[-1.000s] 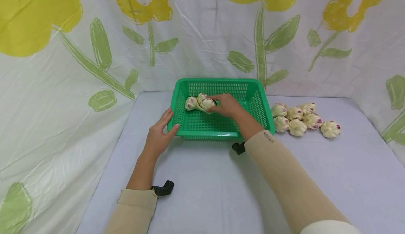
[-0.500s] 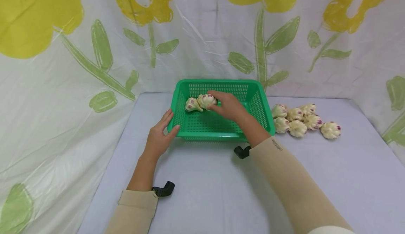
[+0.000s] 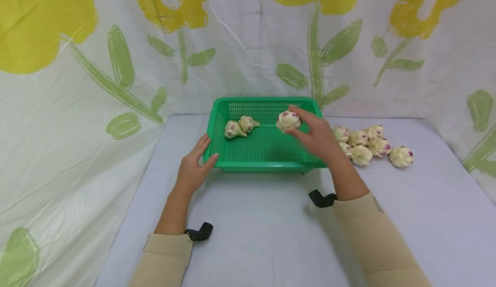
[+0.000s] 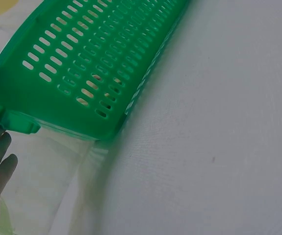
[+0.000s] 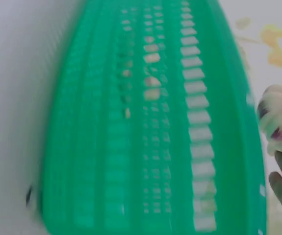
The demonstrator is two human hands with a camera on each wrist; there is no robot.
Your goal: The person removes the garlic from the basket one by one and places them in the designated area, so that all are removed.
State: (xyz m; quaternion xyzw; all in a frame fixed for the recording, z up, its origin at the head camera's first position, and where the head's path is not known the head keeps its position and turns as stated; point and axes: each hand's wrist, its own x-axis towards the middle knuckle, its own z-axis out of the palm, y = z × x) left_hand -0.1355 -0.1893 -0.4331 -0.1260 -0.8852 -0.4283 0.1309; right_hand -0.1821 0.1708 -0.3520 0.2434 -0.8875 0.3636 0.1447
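Observation:
In the head view, a green plastic basket (image 3: 267, 164) with slotted walls stands on the table. My left hand (image 3: 191, 170) holds its near left corner, with the thumb at the front rim. The left wrist view shows several fingers (image 4: 1, 169) below the basket's rim. My right hand (image 3: 319, 136) pinches a garlic bulb (image 3: 288, 120) between thumb and fingers, above the basket's right part. Two more garlic bulbs, one in front (image 3: 234, 129) and one behind (image 3: 247, 124), lie in the basket's left part.
On the table right of the basket lies a cluster of several garlic bulbs (image 3: 361, 155), partly behind my right hand. A single garlic bulb (image 3: 401, 156) sits at its right end. A flower-patterned sheet (image 3: 240, 63) hangs behind the white table (image 3: 255, 235).
My right hand has lifted a garlic bulb from the basket's left part and carried it to the right. The left hand stays at the basket's corner.

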